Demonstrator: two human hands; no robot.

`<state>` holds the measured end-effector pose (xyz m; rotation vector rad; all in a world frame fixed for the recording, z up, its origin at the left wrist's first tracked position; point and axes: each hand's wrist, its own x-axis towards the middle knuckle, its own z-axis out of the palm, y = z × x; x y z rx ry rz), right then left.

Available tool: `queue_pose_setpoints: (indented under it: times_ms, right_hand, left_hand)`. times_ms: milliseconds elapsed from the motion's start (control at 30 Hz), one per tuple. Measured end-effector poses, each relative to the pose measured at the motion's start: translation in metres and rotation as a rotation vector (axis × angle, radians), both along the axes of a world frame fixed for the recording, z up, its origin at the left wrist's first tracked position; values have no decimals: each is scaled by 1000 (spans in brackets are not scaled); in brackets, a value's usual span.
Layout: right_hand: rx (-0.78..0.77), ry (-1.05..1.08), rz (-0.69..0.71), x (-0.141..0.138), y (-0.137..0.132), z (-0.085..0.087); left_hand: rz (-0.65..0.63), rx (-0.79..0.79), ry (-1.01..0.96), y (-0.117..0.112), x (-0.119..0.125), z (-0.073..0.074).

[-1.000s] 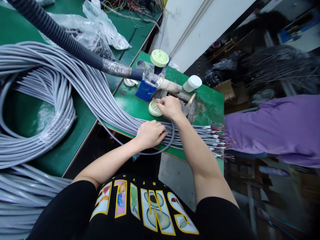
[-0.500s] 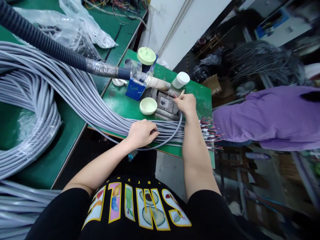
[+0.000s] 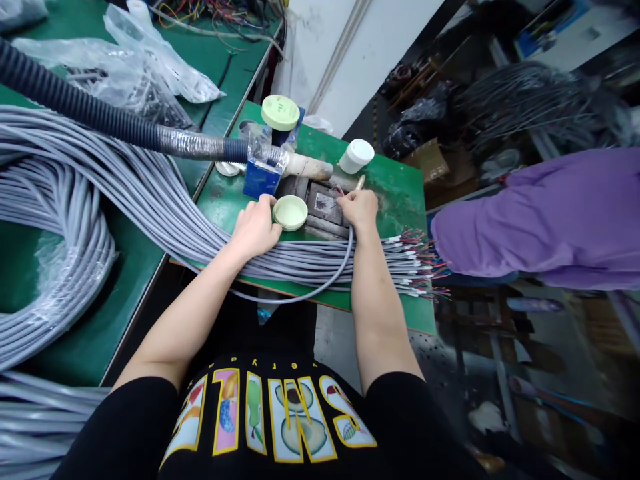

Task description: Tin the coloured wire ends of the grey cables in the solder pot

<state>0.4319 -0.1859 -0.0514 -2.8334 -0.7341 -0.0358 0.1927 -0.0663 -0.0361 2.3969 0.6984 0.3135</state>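
Observation:
My right hand (image 3: 362, 209) is closed in a pinch on the end of a grey cable (image 3: 336, 280), whose thin stripped wires (image 3: 340, 192) point left over a dark metal block with a shiny square, which looks like a solder pot (image 3: 320, 217). The rest of that cable loops down towards the table's front edge. At the left side of a round pale-green tin (image 3: 291, 212) is my left hand (image 3: 255, 227), thumb and fingers apart along its rim. Just behind my right hand a beige stick (image 3: 361, 182) pokes up; whether I hold it is unclear.
A thick bundle of grey cables (image 3: 295, 257) runs along the green table (image 3: 400, 183). A hose (image 3: 190, 142) ends above the block beside a blue box (image 3: 262, 179). A white jar (image 3: 357, 156) and green lid (image 3: 281, 112) stand behind. A person's purple sleeve (image 3: 500, 213) is at right.
My left hand has moved from the cable bundle forward and left to the pale-green tin. My right hand has shifted slightly left with the cable end. The view has turned a little.

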Motion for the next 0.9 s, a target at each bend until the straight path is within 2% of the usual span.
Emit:
queue_pose_setpoints:
  times_ms: [200,400,667,900]
  right_hand:
    - [11,17,4,2,-1,-3]
    - [-8,30,6,2,0,-4]
    - [-17,29,6,1,1,-5]
    - [-39,36,12,-1,2,-4]
  left_hand:
    - [-44,10,54,2,7,-7]
    - [-32,47,81,-2,2,-6]
    - [40,68,-5,-6,-2,-2]
    - [39,53,-47,-4,-2,-4]
